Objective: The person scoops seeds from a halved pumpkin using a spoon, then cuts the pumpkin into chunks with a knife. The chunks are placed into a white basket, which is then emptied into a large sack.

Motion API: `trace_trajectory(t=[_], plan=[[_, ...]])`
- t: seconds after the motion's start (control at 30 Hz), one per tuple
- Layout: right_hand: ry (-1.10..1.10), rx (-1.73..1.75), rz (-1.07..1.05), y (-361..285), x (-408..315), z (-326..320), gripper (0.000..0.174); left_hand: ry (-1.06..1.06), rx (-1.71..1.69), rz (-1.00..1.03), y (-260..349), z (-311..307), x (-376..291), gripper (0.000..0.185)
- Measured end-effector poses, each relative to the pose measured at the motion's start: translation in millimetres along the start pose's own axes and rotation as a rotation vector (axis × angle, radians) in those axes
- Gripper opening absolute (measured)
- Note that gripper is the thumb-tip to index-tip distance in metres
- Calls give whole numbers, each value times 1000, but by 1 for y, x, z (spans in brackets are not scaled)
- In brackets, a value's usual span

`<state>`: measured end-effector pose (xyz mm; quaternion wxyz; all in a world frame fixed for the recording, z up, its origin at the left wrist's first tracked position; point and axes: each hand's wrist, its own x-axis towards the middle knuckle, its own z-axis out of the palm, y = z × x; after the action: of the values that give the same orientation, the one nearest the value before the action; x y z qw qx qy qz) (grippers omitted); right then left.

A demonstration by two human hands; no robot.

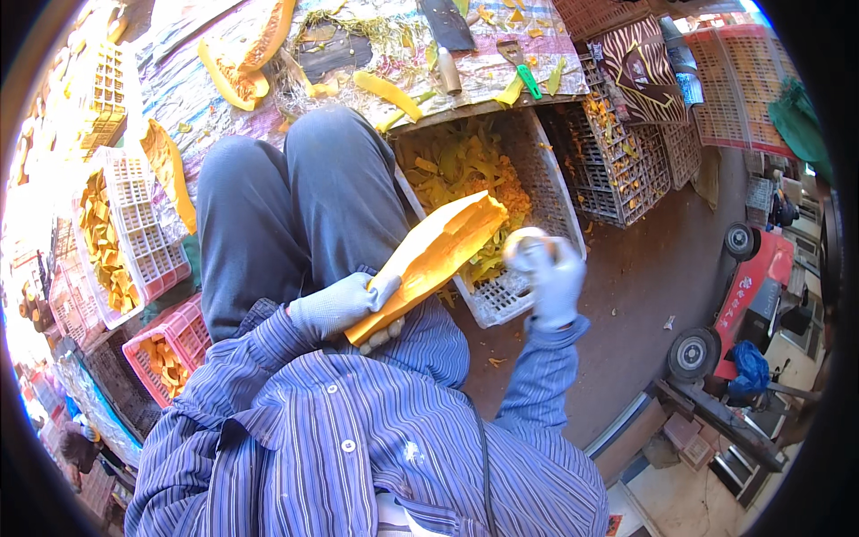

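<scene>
My left hand [345,305], in a light grey glove, grips the lower end of a long hollowed piece of orange pumpkin [429,262] across my lap. To its right, my gloved right hand [553,275] is raised and closed around a small rounded tool [527,248], blurred, its kind unclear. Below the pumpkin piece's far end stands a plastic crate [500,302] holding peelings and orange pulp. On the covered table lie a scraper with a green handle [527,77], a broad-bladed knife with a pale handle [448,70] and a cut pumpkin piece with seeds [235,74].
Left of my legs stand a white crate [151,228] and a pink crate [194,329] with cut pumpkin pieces. A dark crate [621,168] stands at the right beyond the peelings. A red wheeled vehicle [745,295] is farther right. A person [80,446] is at the lower left.
</scene>
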<state>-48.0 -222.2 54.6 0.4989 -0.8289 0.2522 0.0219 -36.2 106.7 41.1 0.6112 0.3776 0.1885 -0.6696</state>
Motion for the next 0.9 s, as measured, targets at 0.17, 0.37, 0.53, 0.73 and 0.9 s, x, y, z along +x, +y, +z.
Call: trace_trajectory(t=[0.17, 0.37, 0.53, 0.73, 0.9], plan=[[-273, -51, 10, -2, -16, 43, 32, -119, -96, 83, -9, -7, 4, 42], [-34, 2, 64, -2, -11, 1, 22, -115, 21, 154, -7, -1, -2, 53], [-286, 247, 169, -6, -23, 51, 24, -11, 263, 342, -9, 5, -10, 55], [133, -122, 54, 88, 37, -34, 30, -51, -107, 515, -1, -23, -91, 32], [49, -207, 53, 70, 42, 11, 31, 446, -274, 952, -10, -123, -170, 43]])
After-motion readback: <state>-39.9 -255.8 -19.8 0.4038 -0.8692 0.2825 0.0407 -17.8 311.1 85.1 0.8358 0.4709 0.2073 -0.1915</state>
